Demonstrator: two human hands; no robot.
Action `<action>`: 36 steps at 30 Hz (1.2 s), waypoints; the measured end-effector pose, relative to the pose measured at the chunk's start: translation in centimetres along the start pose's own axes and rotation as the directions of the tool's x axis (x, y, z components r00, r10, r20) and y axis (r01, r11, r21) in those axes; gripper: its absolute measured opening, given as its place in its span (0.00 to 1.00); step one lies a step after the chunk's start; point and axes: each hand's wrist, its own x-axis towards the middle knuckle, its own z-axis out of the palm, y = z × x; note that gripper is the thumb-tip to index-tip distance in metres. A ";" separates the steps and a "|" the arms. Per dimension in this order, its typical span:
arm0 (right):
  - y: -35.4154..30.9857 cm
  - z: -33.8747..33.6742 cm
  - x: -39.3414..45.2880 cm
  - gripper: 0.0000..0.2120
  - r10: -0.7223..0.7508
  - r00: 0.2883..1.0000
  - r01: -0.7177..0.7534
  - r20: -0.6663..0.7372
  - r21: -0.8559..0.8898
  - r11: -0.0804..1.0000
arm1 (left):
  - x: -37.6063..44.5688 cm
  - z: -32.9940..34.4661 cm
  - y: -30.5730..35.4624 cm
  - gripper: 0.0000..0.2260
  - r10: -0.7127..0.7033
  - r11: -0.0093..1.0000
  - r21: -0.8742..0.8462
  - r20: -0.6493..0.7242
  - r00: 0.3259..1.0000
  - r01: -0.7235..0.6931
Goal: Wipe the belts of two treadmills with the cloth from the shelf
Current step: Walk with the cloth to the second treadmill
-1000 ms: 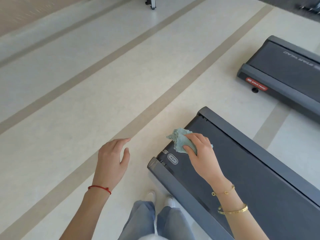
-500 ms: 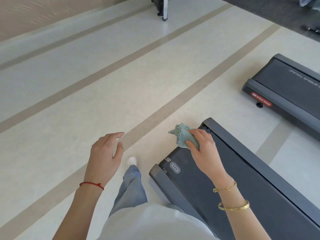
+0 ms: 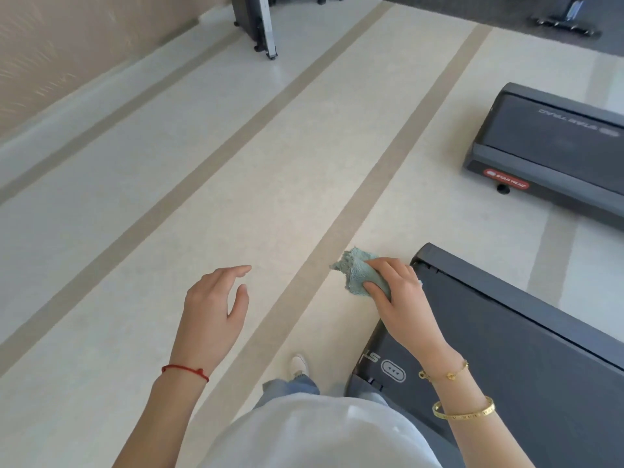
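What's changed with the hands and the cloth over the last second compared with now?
The right hand has carried the cloth off the near treadmill's belt and now holds it past the rear end, over the floor. The person has straightened up and stepped forward. The right hand still grips the bunched cloth, the left hand stays open and holds nothing, and the far treadmill is untouched.

your right hand (image 3: 403,300) grips the bunched cloth (image 3: 358,271) beside the near treadmill (image 3: 526,349)'s end corner; your left hand (image 3: 211,309) hangs relaxed.
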 end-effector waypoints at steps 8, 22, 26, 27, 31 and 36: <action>-2.4 1.6 5.2 0.11 0.109 0.988 -0.110 -0.110 -0.002 0.994 | 10.4 -0.5 -2.3 0.16 0.141 0.989 -0.060 0.084 0.986 -0.136; 5.2 -2.6 15.8 0.12 0.308 0.910 -0.311 -0.277 0.036 0.950 | 28.3 7.3 4.1 0.13 0.316 0.945 -0.147 0.176 0.932 -0.293; 9.7 -6.7 21.7 0.12 0.304 0.911 -0.309 -0.280 0.028 0.951 | 35.1 10.9 8.8 0.15 0.349 0.933 -0.158 0.176 0.920 -0.324; 10.9 -7.9 23.3 0.12 0.296 0.913 -0.301 -0.281 0.027 0.953 | 36.8 11.8 10.2 0.15 0.352 0.931 -0.165 0.181 0.918 -0.325; 15.5 -12.8 29.0 0.12 0.298 0.900 -0.303 -0.318 0.036 0.952 | 43.3 15.5 15.4 0.16 0.390 0.917 -0.173 0.208 0.897 -0.358; 21.3 -17.6 34.3 0.12 0.342 0.874 -0.356 -0.345 0.024 0.934 | 50.3 19.5 21.4 0.16 0.419 0.905 -0.180 0.215 0.882 -0.386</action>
